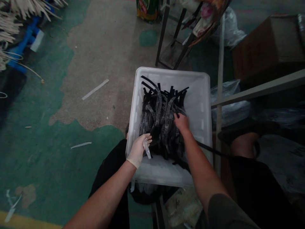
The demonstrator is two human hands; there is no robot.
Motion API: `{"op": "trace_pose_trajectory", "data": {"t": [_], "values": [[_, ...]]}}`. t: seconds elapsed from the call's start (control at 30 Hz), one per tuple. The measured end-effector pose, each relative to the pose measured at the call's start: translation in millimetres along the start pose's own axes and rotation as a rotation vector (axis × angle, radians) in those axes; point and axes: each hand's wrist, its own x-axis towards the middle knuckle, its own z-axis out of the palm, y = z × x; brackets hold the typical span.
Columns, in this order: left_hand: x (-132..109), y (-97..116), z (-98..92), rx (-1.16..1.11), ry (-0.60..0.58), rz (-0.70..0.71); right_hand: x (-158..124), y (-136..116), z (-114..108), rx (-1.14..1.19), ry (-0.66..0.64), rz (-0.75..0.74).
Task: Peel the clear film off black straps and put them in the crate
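A white plastic bin [199, 95] stands in front of me, with a tangle of black strips [158, 111] inside, many with a greyish translucent covering. My left hand [139, 149], in a pale thin glove, is over the bin's near left side, its fingers curled round a crumpled white strip [147, 150] that hangs down. Bare, my right hand [182, 122] reaches into the right part of the pile, fingers pinched on a black strip; its fingertips are partly hidden. A long black strip [209, 148] passes behind my right forearm and over the bin's right rim.
White strips [95, 89] lie scattered on the green and grey floor. A metal-legged stand [164, 35] is beyond the bin. At right are a metal frame [257, 88], a cardboard box [257, 47] and plastic-wrapped goods [232, 111]. Bundles of pale strips [10, 28] sit upper left.
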Motion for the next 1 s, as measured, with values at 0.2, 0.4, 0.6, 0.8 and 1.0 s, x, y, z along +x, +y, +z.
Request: {"op": "trace_pose_trajectory", "data": {"t": [0.2, 0.4, 0.6, 0.8, 1.0], "values": [[0.4, -2.6, 0.0, 0.035, -0.043, -0.045, 1.2, -68.8, 87.9, 0.006, -0.236, 0.026], [2.6, -9.6, -0.1, 0.037, -0.037, -0.057, 14.8, -68.3, 92.9, 0.029, -0.199, 0.113], [3.7, -14.4, 3.9, 0.044, -0.047, -0.106, 21.2, -67.4, 95.1, 0.069, -0.195, 0.136], [4.2, -17.8, 4.9, 0.047, -0.050, -0.099, 28.4, -71.8, 85.1, 0.139, -0.168, 0.057], [4.6, -17.5, 6.7, 0.029, -0.073, -0.112, -26.2, -62.0, 92.7, 0.225, -0.374, -0.143]]}}
